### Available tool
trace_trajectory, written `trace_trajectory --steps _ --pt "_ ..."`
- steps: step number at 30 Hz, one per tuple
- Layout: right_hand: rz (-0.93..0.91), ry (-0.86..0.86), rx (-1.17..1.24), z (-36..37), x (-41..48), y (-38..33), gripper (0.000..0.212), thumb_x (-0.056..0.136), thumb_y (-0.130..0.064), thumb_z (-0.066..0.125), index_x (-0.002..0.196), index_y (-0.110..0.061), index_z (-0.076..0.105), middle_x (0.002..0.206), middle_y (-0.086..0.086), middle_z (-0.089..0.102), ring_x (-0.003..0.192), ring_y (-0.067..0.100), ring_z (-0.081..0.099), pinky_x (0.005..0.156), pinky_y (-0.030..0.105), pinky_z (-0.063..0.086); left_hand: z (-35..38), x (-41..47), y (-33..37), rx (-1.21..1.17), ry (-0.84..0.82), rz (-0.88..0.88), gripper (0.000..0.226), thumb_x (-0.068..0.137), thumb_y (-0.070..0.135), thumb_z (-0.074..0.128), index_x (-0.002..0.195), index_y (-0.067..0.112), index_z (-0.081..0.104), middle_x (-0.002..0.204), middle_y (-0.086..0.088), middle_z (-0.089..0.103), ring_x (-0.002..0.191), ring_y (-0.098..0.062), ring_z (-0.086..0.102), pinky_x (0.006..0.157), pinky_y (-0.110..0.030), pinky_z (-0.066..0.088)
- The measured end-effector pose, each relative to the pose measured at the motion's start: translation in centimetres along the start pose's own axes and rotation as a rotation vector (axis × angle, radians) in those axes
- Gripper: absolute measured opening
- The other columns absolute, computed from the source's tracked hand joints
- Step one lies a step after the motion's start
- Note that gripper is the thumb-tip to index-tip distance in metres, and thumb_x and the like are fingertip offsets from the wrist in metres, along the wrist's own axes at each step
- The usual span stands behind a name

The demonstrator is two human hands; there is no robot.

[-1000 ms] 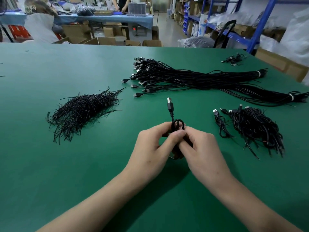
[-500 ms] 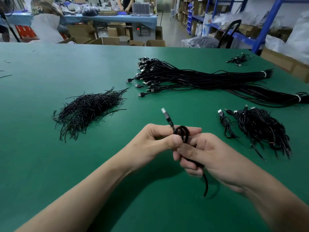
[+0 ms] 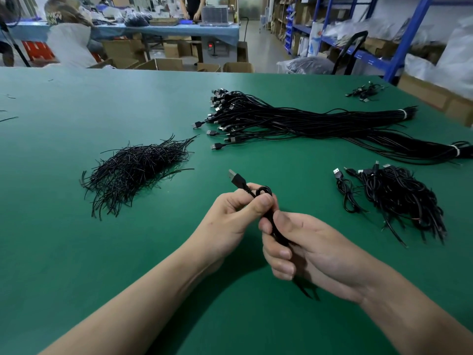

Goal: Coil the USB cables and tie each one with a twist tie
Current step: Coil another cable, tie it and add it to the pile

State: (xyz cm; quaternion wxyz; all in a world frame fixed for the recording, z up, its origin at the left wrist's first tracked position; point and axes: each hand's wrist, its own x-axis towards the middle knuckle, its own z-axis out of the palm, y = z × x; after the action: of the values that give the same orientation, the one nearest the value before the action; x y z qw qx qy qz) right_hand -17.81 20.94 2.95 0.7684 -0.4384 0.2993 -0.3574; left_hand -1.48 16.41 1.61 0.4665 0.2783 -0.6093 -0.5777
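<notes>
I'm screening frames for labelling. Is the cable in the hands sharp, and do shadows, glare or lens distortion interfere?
Head view: the USB cable, held by the left hand and right hand, is sharp; soft shadows fall on the green table under the forearms; a pale sheen washes its far left; the blue shelf post leans from wide-angle distortion.

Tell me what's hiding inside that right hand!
A black USB cable runs through the right hand, gripped by its curled fingers. Its plug sticks out above the left hand, which pinches the loop. Fingers cover the rest, so any twist tie is hidden.
</notes>
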Motion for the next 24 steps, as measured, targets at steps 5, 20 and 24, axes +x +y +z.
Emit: trace_trajectory --steps 5,20,24 --pt "-0.262 0.336 -0.785 0.5 0.6 1.3 0.027 0.107 -0.039 0.041 0.087 -0.026 0.053 0.059 -0.015 0.036 0.054 0.007 0.031 0.054 0.027 0.028 0.2 -0.1 -0.2 -0.008 0.015 -0.049 0.029 0.095 0.037 0.058 0.081 0.014 0.067 0.073 0.006 0.062 0.071 -0.009 0.056 0.077 -0.021 0.044" --pt "-0.017 0.149 -0.129 -0.7 0.6 0.8 0.031 0.103 -0.038 0.045 0.099 -0.008 0.056 0.065 -0.003 0.033 0.054 0.012 0.033 0.050 0.024 0.036 0.2 0.1 -0.1 0.152 -0.029 -0.094 0.030 0.102 0.039 0.050 0.082 0.019 0.059 0.063 0.011 0.048 0.064 -0.006 0.045 0.068 -0.013 0.039" --pt "0.034 0.085 0.091 -1.3 0.7 0.5 0.039 0.104 -0.037 0.044 0.104 -0.004 0.065 0.066 -0.002 0.029 0.054 0.012 0.031 0.049 0.024 0.037 0.2 0.1 -0.1 0.166 -0.041 -0.098 0.030 0.104 0.039 0.046 0.084 0.017 0.055 0.065 0.013 0.042 0.068 -0.006 0.045 0.072 -0.016 0.038"
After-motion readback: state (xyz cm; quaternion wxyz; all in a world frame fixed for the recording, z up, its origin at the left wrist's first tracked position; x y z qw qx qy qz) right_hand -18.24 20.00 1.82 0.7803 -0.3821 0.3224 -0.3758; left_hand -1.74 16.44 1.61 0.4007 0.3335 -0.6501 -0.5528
